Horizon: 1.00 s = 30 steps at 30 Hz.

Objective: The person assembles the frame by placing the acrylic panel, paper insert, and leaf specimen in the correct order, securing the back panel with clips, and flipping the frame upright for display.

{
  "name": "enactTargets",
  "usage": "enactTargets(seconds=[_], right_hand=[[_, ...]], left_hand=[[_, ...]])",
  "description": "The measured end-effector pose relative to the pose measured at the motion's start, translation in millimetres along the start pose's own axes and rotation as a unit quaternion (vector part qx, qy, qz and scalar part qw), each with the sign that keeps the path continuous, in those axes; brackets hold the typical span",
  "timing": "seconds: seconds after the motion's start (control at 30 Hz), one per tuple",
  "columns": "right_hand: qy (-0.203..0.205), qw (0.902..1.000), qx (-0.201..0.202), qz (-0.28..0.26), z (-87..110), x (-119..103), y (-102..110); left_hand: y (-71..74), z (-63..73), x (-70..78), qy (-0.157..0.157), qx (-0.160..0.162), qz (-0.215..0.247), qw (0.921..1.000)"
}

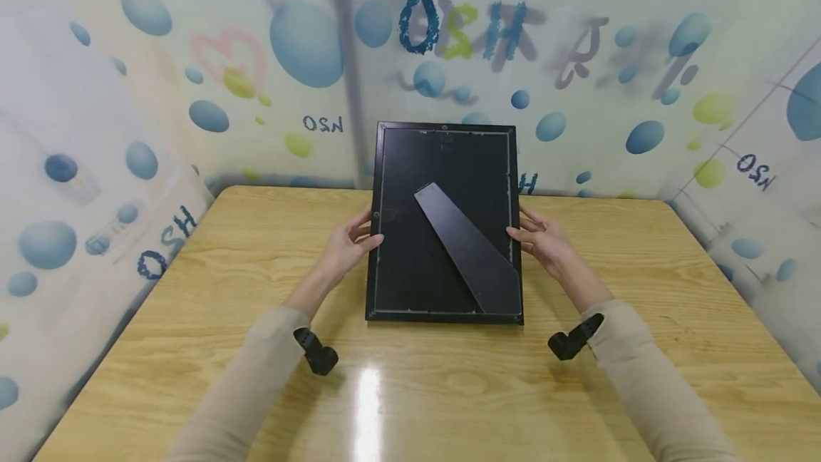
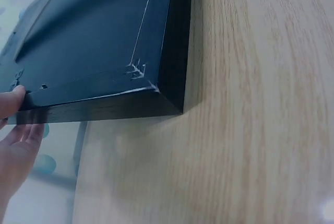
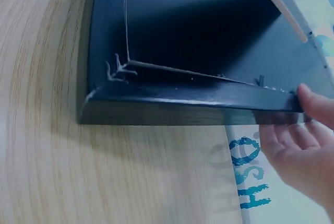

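Observation:
A black picture frame (image 1: pixel 410 262) is tilted up above the wooden table, its back side toward me. Its flat easel leg (image 1: pixel 471 255) slants across the backing from upper middle to lower right. My left hand (image 1: pixel 344 248) grips the left side edge, thumb on the back and fingers behind. On the opposite edge my right hand (image 1: pixel 548 242) holds on the same way. Both wrist views show the lower corners of the picture frame (image 2: pixel 104 72) close to the tabletop; whether they touch it is hard to tell. The front of the picture frame is hidden.
The wooden table (image 1: pixel 449 391) spreads out on all sides of the picture frame. Behind it stands a wall (image 1: pixel 244 134) with printed bubbles and letters, and similar walls flank the table left and right.

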State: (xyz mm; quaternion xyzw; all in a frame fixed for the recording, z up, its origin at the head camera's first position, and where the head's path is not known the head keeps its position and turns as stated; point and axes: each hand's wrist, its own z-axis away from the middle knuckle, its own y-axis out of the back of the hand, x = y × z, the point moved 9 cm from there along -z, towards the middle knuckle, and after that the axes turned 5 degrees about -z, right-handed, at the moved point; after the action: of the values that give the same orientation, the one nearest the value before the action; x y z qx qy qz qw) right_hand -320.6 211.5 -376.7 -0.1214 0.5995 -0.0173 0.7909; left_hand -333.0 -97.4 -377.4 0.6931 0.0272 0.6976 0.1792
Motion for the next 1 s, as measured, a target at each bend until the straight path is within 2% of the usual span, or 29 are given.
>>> enactTargets(seconds=[0.07,0.2,0.43,0.57,0.77,1.0], right_hand=[[0.011,0.9994,-0.005,-0.032,1.2,-4,0],[0.026,0.9975,-0.014,-0.064,1.9,-9,-1],[0.061,0.9975,-0.011,-0.033,1.9,-15,-1],[0.069,0.9973,-0.008,-0.024,2.7,-17,0],[0.073,0.9956,-0.020,-0.056,5.6,-23,-2],[0.095,0.9914,-0.045,-0.078,10.1,-31,-5]], left_hand=[[0.9,-0.8,4.7,-0.018,0.004,-0.005,0.9998],[2.9,-1.4,12.8,-0.054,0.017,-0.023,0.9981],[4.6,1.4,23.3,-0.102,0.033,-0.011,0.9941],[5.4,2.8,26.5,-0.114,0.038,-0.010,0.9927],[7.8,1.8,35.3,-0.126,0.040,-0.029,0.9907],[12.0,0.7,40.1,-0.110,0.043,-0.061,0.9911]])
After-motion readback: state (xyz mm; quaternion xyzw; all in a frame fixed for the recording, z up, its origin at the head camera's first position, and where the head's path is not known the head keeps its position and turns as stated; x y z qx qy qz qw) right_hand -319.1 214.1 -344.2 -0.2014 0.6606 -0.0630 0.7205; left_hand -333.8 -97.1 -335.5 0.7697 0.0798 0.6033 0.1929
